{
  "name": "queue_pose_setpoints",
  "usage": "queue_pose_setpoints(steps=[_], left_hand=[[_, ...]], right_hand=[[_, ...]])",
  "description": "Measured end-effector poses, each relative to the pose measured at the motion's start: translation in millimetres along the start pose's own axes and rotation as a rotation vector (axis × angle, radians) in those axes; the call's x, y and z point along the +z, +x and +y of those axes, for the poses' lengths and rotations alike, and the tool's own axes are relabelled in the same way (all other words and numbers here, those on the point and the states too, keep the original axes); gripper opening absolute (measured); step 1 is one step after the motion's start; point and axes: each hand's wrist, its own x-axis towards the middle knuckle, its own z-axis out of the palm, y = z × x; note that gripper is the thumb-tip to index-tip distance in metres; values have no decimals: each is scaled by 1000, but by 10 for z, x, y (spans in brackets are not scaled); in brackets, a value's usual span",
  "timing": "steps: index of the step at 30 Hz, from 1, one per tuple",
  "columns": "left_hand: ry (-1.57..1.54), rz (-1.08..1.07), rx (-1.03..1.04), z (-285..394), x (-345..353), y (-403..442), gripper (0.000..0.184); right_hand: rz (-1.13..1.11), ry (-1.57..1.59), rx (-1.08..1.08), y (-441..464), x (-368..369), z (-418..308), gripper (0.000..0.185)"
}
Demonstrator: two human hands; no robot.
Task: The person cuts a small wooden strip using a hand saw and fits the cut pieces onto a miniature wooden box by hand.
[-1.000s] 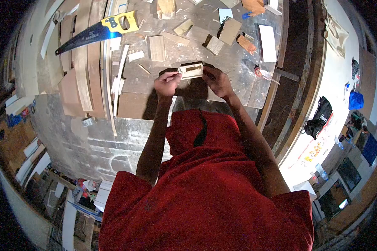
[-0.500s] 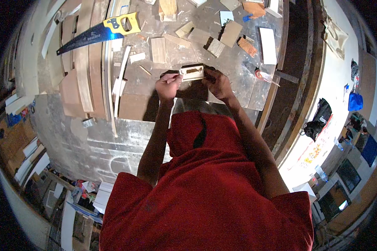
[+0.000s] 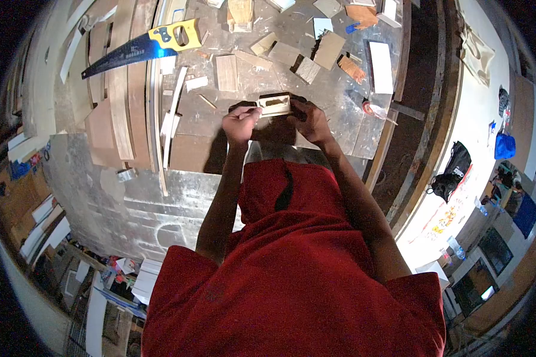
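A small pale wooden frame with a slot-like opening sits between my two hands, above the worktable. My left hand pinches its left end, fingers closed. My right hand has its fingers closed round the right end, in shadow. Beyond the frame, wood offcuts are scattered, among them a flat rectangular block and a tan block. A handsaw with a yellow handle and blue blade lies at the upper left.
Long boards and thin strips lie on the left. A white block and a red-handled tool are on the right. A roll of tape stands near the table's lower left.
The view has shifted slightly, so the table items appear a little lower and farther right. Both hands still hold the frame, with little other movement.
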Motion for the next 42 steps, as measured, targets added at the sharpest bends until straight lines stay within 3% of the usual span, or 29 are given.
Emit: queue_pose_setpoints(steps=[14,28,42], left_hand=[[129,14,28,84,12,-40,12],[62,-57,211,-57,-41,31,10],[106,-52,173,-29,-49,40,11]], right_hand=[[1,11,23,-6,104,216,52],[-3,-25,-37,5,36,117,54],[-1,22,-55,16,-7,64,51]])
